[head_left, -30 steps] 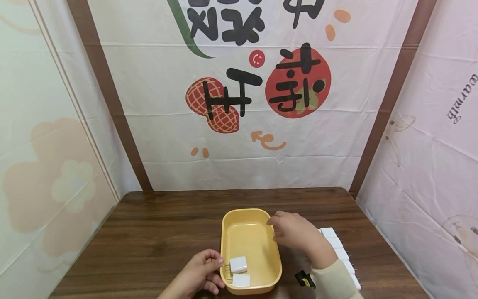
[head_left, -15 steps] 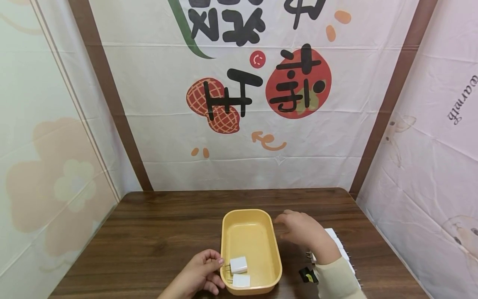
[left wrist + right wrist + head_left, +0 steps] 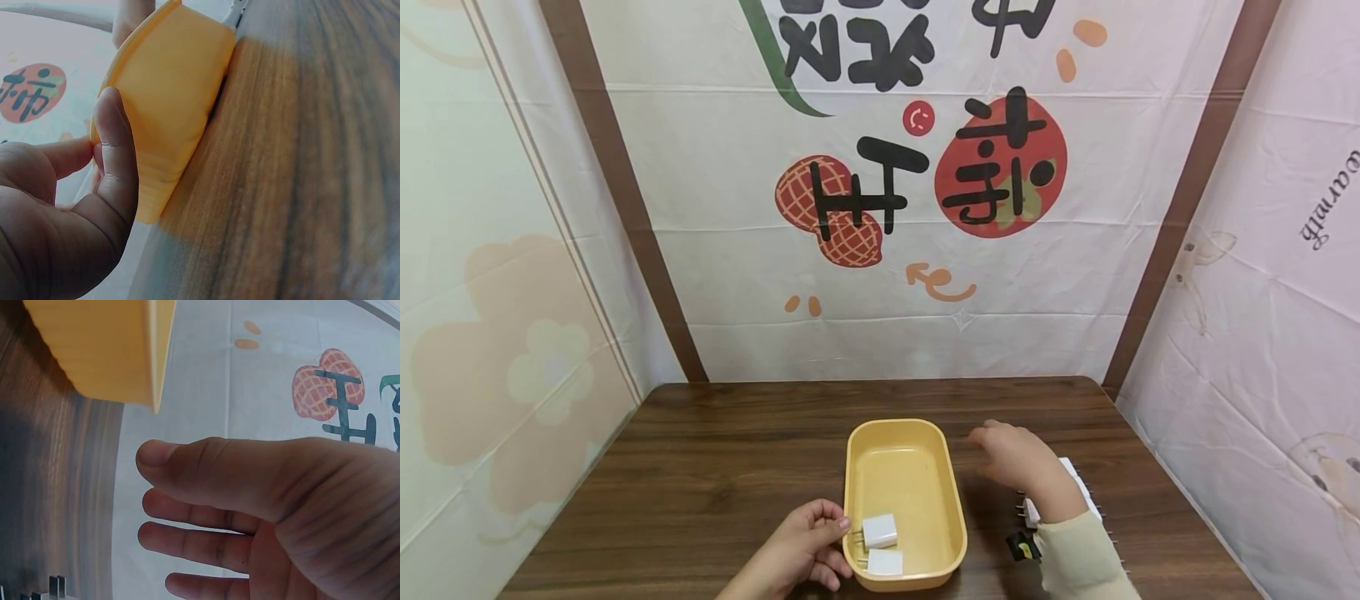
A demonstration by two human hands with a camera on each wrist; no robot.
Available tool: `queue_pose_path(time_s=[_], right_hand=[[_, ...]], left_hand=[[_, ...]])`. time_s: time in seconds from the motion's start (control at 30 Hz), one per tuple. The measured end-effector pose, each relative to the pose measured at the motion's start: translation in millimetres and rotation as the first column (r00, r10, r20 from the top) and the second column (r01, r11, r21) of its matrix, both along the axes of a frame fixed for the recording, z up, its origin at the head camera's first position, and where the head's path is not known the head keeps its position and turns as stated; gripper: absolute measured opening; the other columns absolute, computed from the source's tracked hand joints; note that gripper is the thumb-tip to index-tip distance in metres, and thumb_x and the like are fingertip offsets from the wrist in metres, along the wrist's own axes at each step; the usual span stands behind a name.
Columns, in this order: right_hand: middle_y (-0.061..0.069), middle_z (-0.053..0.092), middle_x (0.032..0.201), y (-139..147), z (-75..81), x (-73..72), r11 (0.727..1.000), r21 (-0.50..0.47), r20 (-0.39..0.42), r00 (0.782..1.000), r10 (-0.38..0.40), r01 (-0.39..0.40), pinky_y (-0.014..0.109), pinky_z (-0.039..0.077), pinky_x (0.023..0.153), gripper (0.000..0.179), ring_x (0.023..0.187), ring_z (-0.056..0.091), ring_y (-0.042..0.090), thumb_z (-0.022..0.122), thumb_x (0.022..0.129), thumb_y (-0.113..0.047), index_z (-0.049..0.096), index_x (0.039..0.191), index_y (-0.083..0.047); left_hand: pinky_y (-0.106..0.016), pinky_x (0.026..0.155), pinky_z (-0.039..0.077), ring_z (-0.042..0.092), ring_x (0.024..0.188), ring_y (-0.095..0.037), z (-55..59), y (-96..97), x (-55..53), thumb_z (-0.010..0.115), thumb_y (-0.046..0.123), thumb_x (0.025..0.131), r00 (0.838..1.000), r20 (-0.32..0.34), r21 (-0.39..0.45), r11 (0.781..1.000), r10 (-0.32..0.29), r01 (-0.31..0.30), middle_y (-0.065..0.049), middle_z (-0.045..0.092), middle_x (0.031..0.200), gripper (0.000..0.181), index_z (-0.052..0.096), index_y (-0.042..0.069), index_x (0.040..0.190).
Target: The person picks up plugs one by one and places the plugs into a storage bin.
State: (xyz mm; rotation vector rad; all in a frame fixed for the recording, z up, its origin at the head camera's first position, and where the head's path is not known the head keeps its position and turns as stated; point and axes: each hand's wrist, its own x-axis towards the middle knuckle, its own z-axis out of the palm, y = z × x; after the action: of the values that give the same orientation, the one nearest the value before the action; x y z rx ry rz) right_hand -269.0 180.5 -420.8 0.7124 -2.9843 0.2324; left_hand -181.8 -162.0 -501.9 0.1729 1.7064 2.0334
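Note:
A yellow plastic bin stands on the table with two white charger plugs lying in its near end. My left hand pinches the bin's left rim between thumb and fingers, as the left wrist view also shows. To the right of the bin, apart from it, my right hand hovers with nothing in it. Its fingers extend fairly straight in the right wrist view. Partly hidden under the right forearm are several more white charger plugs, prongs pointing outward.
A small black item with a yellow mark lies by the right sleeve. The dark wooden table is bounded by printed fabric hangings at the back and both sides.
My right hand has moved rightward, away from the bin's right rim toward the row of charger plugs. My left hand and the bin have stayed in place.

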Motion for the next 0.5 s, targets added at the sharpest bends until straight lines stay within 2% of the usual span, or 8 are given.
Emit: queue_pose_path(time_s=[0.5], right_hand=[[0.011,0.067,0.115,4.8,-14.4,-7.6,0.996,0.027,0.042,0.996,-0.084,0.083,0.050,0.059,0.083,0.039,0.093,0.069,0.031,0.086,0.080,-0.012,0.073,0.117,-0.008]], left_hand=[[-0.026,0.053,0.058,0.071,0.064,-0.016,-2.0,-0.5,-0.7,0.060,0.020,0.104,1.000,0.001,0.000,1.000,-0.001,0.001,-0.010,0.066,0.082,0.025,0.047,0.001,0.116]])
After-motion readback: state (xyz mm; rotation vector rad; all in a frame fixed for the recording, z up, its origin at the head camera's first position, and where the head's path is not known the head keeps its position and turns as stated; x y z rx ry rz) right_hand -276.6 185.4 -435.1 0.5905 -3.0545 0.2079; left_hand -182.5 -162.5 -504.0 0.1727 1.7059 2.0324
